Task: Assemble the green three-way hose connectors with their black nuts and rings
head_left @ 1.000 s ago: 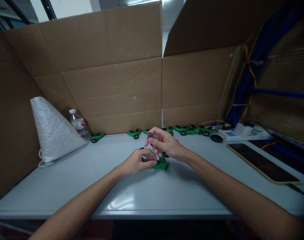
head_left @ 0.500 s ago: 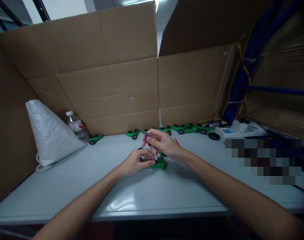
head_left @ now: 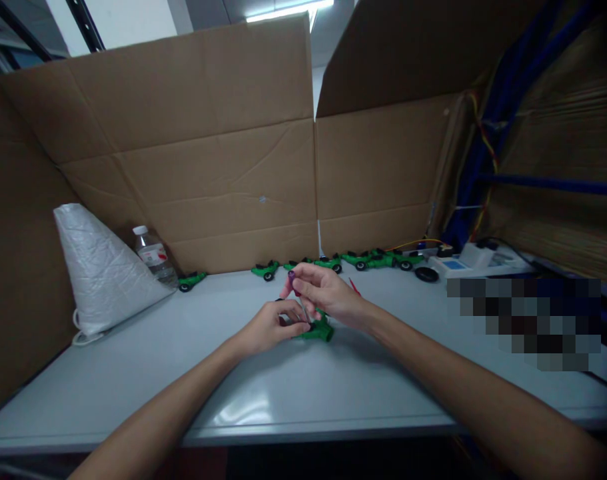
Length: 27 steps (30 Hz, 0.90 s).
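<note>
Green toy car point(head_left: 317, 329) unmoved; right hand point(head_left: 323, 293), screwdriver point(head_left: 300, 293) slightly lower.

My left hand point(head_left: 273, 327) covers most of the green toy car point(head_left: 317, 329) I press to the table point(head_left: 133, 373), so only its right end shows. My right hand point(head_left: 323, 293) closes round a small screwdriver point(head_left: 303, 303); its tip is too small to make out against the car. A pixelated block point(head_left: 523, 323) hides whatever lies at the table's right side. Both my forearms run off the bottom edge. The label on the water bottle point(head_left: 150, 257) is too small to read.
</note>
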### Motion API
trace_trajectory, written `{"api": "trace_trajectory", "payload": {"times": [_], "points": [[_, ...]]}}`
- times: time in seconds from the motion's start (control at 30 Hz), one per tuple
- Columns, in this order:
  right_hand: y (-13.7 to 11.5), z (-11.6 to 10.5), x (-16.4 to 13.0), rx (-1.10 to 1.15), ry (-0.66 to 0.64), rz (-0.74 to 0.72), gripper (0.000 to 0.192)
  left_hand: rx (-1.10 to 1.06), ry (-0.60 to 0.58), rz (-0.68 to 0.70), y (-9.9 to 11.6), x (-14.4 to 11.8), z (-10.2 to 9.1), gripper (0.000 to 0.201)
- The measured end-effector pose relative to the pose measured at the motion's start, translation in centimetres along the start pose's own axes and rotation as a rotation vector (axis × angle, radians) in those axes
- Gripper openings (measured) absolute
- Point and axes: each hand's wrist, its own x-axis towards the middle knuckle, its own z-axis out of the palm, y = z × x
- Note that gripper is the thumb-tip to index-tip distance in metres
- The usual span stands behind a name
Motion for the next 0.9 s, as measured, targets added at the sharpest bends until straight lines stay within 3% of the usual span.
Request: {"api": "trace_trajectory", "payload": {"times": [0.13,0.37,0.63,0.9], "points": [[-0.11,0.05,-0.10,0.018,0.057,0.033,0.051,0.026,0.010,-0.032,0.14,-0.03,0.01,0.037],[-0.44,-0.08,-0.24,0.068,-0.029,0.037,0.045,0.006,0.012,-0.043,0.05,-0.02,0.01,0.037],[-0.12,0.10,-0.13,0.040,0.057,0.030,0.047,0.023,0.013,-0.015,-0.32,0.03,-0.08,0.036],[-0.78,0.08,-0.30,0.056,-0.033,0.054,0.044,0.031,0.012,-0.025,0.20,-0.05,-0.07,0.035]]}}
